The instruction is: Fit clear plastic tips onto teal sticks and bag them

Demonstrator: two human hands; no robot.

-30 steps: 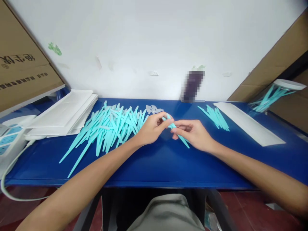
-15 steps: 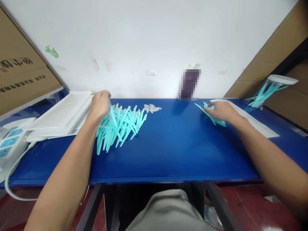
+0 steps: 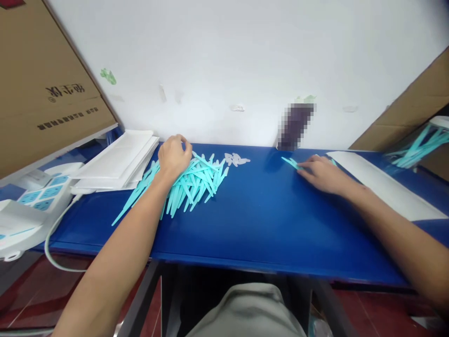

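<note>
1. 2 lots of turquoise sticks lay on 1 blue table: 1 large pile left of centre, too tangled to count, and 1 small group right of centre, partly covered.
2. The sticks looked long, slim and smooth, tapering towards 1 end; several in the large pile had pale tips (overlap hid many others).
3. 1 left hand was over the pile's upper left part, fingers curled; whether it gripped a stick could not be told.
4. 1 right hand lay over the small group, fingers bent and touching it; its grip could not be told either.
5. At least 3 pale grey pieces overlapped at upper centre, just beside the pile.
6. 1 white stack sat at centre left, 1 white strip at centre right, and 1 clear container of similar sticks at the right edge.
</note>
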